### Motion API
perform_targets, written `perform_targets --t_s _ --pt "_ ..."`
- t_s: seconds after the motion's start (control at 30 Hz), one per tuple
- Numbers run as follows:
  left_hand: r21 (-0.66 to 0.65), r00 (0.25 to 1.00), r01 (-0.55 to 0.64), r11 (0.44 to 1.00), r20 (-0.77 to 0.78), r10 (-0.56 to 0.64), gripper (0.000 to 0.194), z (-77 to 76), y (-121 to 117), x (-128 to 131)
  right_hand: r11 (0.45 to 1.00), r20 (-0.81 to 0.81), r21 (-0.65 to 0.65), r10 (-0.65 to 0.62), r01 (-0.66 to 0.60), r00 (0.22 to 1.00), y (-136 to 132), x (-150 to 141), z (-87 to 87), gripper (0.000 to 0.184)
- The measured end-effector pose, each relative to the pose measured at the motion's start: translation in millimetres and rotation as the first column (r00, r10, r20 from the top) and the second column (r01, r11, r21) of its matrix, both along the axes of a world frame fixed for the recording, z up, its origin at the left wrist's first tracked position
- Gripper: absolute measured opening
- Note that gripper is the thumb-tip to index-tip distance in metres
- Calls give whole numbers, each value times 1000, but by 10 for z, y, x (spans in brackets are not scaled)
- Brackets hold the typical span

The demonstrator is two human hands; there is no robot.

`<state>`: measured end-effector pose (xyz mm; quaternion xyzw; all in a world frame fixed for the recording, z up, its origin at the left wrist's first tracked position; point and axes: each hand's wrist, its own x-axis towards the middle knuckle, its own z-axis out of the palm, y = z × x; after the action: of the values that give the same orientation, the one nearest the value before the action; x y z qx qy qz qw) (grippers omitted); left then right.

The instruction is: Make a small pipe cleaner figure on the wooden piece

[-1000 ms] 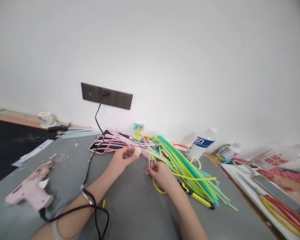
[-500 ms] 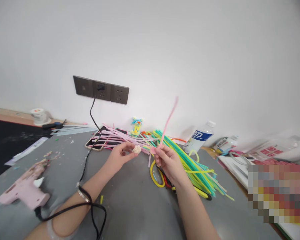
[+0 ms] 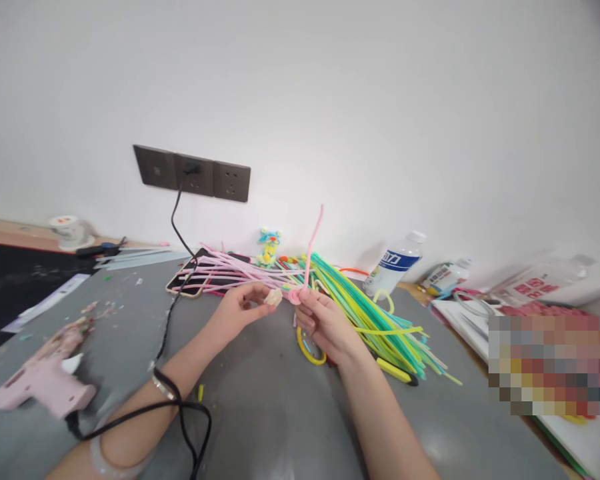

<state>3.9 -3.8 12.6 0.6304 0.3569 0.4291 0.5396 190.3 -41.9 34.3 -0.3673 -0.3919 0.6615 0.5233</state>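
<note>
A small cream lump (image 3: pixel 273 297) is pinched between thumb and fingers of the left hand (image 3: pixel 241 310), over the middle of the gray table (image 3: pixel 270 413). Just beside it, a pink stem (image 3: pixel 309 253) (rolled into a flat coil (image 3: pixel 295 296) at its lower end) is pinched at the coil by the right hand (image 3: pixel 329 325), its free end pointed upward. Near the back edge, loose pink stems (image 3: pixel 240 270) are spread, and yellow and green stems (image 3: pixel 377 317) are heaped from there towards the right edge. A pink glue gun (image 3: pixel 47 383) is laid near the left edge.
</note>
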Motion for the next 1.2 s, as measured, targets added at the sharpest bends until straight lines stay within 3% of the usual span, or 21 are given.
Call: perform_targets --t_s 0.4,1.2 --pt "156 986 -44 987 -152 68 18 -22 7 -15 998 172 70 -17 5 985 -23 -35 -3 38" --pt "214 974 -49 976 -204 94 13 -4 -13 -18 987 337 132 -134 94 932 -23 -64 10 40"
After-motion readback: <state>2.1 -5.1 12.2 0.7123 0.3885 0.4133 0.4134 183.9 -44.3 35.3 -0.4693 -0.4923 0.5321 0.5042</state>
